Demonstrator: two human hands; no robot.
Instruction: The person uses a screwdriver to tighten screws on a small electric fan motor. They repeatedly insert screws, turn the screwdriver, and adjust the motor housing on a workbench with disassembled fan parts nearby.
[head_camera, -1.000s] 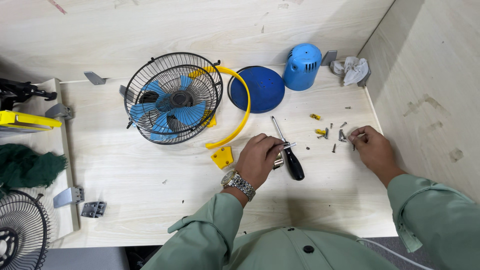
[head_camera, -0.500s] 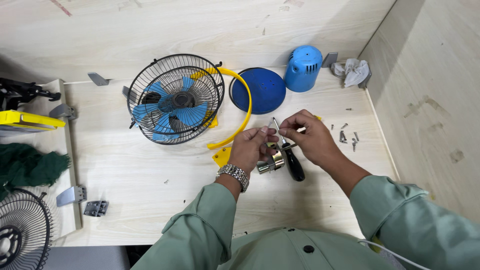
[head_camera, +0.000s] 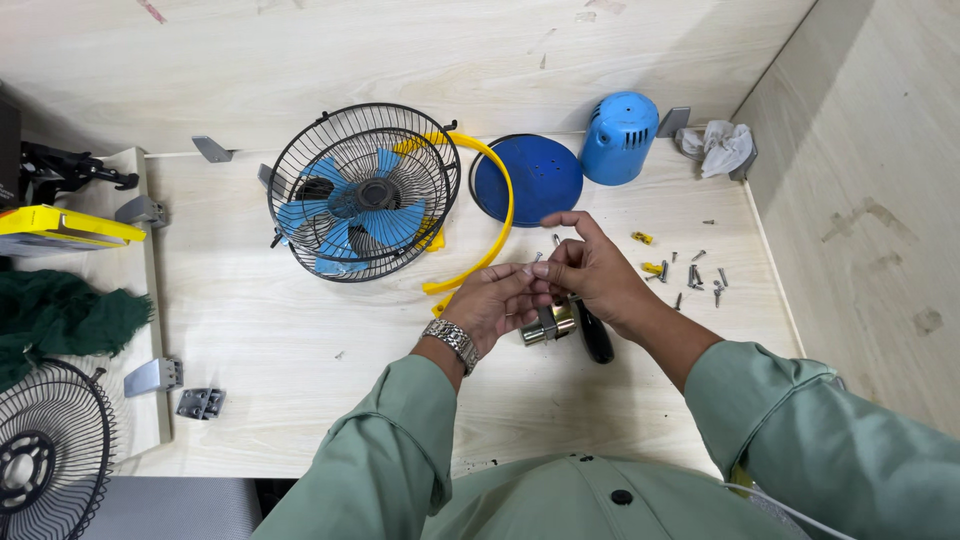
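My left hand (head_camera: 497, 305) and my right hand (head_camera: 590, 270) meet over the middle of the wooden table (head_camera: 300, 340). The left hand grips a small metal motor part (head_camera: 547, 324). Between the fingertips of my right hand is a small screw (head_camera: 535, 259), pinched just above the left hand. A black-handled screwdriver (head_camera: 595, 340) lies on the table under my right wrist. A blue-bladed fan in a black wire cage (head_camera: 362, 192) with a yellow ring stand (head_camera: 492, 232) lies to the left of the hands.
A blue round plate (head_camera: 530, 178) and a blue motor cover (head_camera: 620, 138) sit at the back. Several loose screws (head_camera: 695, 275) and yellow clips (head_camera: 642, 238) lie to the right. A crumpled cloth (head_camera: 722, 145) is in the far corner. Another wire guard (head_camera: 45, 455) lies at bottom left.
My right hand left the loose screws at the right and came to the left hand with a screw. The left hand lifted the metal part slightly off the table.
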